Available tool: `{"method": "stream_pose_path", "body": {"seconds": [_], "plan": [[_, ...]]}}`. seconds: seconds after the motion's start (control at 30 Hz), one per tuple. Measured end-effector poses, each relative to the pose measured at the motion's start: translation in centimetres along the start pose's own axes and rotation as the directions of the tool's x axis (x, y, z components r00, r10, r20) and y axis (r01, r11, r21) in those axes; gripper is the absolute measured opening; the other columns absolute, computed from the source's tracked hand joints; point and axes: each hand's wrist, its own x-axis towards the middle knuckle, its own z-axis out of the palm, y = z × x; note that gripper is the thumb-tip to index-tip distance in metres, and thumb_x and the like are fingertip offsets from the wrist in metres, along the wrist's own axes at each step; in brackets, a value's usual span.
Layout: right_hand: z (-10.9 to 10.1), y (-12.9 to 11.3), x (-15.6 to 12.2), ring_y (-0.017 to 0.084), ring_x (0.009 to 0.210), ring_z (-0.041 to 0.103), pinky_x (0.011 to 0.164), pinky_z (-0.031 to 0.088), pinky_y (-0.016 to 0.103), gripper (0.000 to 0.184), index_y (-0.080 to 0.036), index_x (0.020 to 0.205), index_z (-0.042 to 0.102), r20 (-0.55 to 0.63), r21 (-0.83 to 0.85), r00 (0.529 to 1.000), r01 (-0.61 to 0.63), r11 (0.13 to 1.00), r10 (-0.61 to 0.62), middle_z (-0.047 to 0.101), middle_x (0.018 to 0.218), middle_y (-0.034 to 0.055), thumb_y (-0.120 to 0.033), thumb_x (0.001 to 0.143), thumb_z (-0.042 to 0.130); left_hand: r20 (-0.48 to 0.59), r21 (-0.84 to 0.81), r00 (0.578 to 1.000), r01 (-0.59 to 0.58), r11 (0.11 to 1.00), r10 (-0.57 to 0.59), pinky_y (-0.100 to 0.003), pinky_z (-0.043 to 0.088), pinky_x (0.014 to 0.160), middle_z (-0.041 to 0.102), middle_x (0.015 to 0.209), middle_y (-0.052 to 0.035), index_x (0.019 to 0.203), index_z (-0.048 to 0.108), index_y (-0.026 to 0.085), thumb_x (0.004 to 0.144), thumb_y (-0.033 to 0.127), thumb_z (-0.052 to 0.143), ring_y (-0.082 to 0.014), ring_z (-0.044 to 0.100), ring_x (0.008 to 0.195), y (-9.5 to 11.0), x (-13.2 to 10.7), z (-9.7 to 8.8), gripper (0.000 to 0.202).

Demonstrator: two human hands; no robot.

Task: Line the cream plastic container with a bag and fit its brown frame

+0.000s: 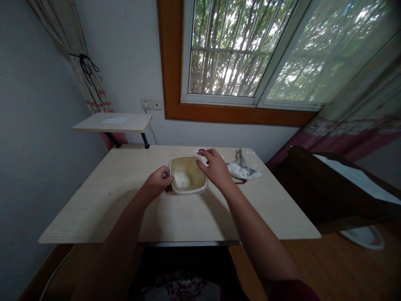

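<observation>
Head view, looking down over my forearms: my left hand (158, 179) is curled against the left edge of a squarish container (188, 177), the fingers bent in and pressed together, pinching its pale rim between thumb and fingertips. My right hand (216, 168) lies over the container's far right corner with the fingers loosely spread. The fingertips rest on the rim and the thumb points in over the inside edge. I cannot tell whether it grips the rim or only rests there.

The container sits flat on the light wooden table (119, 209), a little beyond the table's middle, between my two hands. Its inside is yellowish, with something white lying in the near left part.

Just to the right of my right hand lies a crumpled clear plastic bag (244, 170), touching the tabletop and apart from the container. At the table's far left corner a small raised shelf (131, 123) stands on dark brackets, with a white sheet on top. On the wall behind it are sockets (151, 103), and above the table a window (232, 50) in a brown frame.
</observation>
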Motion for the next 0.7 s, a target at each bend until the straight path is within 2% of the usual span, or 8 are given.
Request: {"method": "stream_pose_path", "body": {"seconds": [0.1,0.23,0.33,0.43,0.5,0.57,0.7], "plan": [[1.2,0.3,0.4,0.018,0.094,0.065,0.09,0.048,0.028,0.03,-0.018,0.116,0.07,0.06,0.055,0.996,-0.076,0.996,0.073,0.066,0.111,0.0082,-0.031,0.097,0.052,-0.002,0.066,1.0,-0.003,0.998,0.003,-0.022,0.039,0.046,0.053,0.053,0.0069,0.078,0.042,0.022,0.078,0.03,0.058,-0.0119,0.054,0.045,-0.1,0.4,-0.5,0.017],[2.3,0.1,0.9,0.019,0.098,0.066,0.09,0.047,0.028,0.029,-0.018,0.114,0.072,0.065,0.036,0.986,-0.158,0.987,0.156,0.071,0.111,0.008,-0.029,0.095,0.052,-0.064,0.271,0.996,-0.044,0.961,0.064,-0.023,0.039,0.053,0.051,0.059,0.0062,0.079,0.046,0.022,0.081,0.031,0.057,-0.0119,0.052,0.052,-0.4,1.4,-1.4,0.014],[2.6,-0.1,1.3,0.02,0.106,0.066,0.095,0.046,0.028,0.03,-0.019,0.113,0.073,0.084,-0.012,0.975,-0.207,0.978,0.207,0.072,0.113,0.0083,-0.029,0.095,0.053,-0.185,0.453,0.961,-0.1,0.886,0.203,-0.027,0.046,0.067,0.054,0.079,0.0021,0.08,0.047,0.021,0.078,0.031,0.063,-0.0131,0.053,0.068,-0.2,2.5,-2.0,0.018],[2.7,-0.3,1.6,0.022,0.107,0.067,0.095,0.046,0.028,0.03,-0.019,0.112,0.074,0.106,-0.074,0.968,-0.222,0.972,0.229,0.073,0.113,0.0088,-0.031,0.094,0.053,-0.249,0.483,0.932,-0.117,0.868,0.264,-0.032,0.051,0.081,0.054,0.11,-0.0058,0.093,0.052,0.02,0.075,0.034,0.069,-0.0145,0.059,0.082,0.3,3.7,-2.3,0.03],[2.7,-0.5,1.8,0.023,0.106,0.068,0.093,0.047,0.028,0.031,-0.019,0.112,0.075,0.114,-0.086,0.965,-0.227,0.97,0.236,0.074,0.112,0.009,-0.032,0.094,0.053,-0.226,0.461,0.939,-0.131,0.878,0.258,-0.036,0.052,0.088,0.051,0.123,-0.0108,0.107,0.054,0.018,0.074,0.038,0.072,-0.0184,0.062,0.093,0.7,4.6,-2.2,0.042],[2.7,-0.7,1.9,0.023,0.105,0.068,0.091,0.048,0.027,0.031,-0.019,0.111,0.075,0.119,-0.073,0.961,-0.242,0.968,0.249,0.075,0.111,0.0092,-0.032,0.093,0.053,-0.164,0.448,0.954,-0.155,0.88,0.252,-0.039,0.051,0.094,0.055,0.125,-0.0138,0.116,0.054,0.017,0.074,0.035,0.072,-0.0235,0.063,0.105,0.9,5.7,-2.1,0.049],[3.1,-0.7,2.1,0.022,0.103,0.069,0.089,0.047,0.025,0.031,-0.019,0.108,0.076,0.111,-0.006,0.961,-0.253,0.968,0.252,0.076,0.109,0.0089,-0.03,0.09,0.054,-0.037,0.428,0.974,-0.186,0.885,0.222,-0.04,0.046,0.103,0.067,0.118,-0.0123,0.113,0.061,0.017,0.07,0.014,0.06,-0.026,0.063,0.112,0.5,7.4,-2.1,0.044]]}}
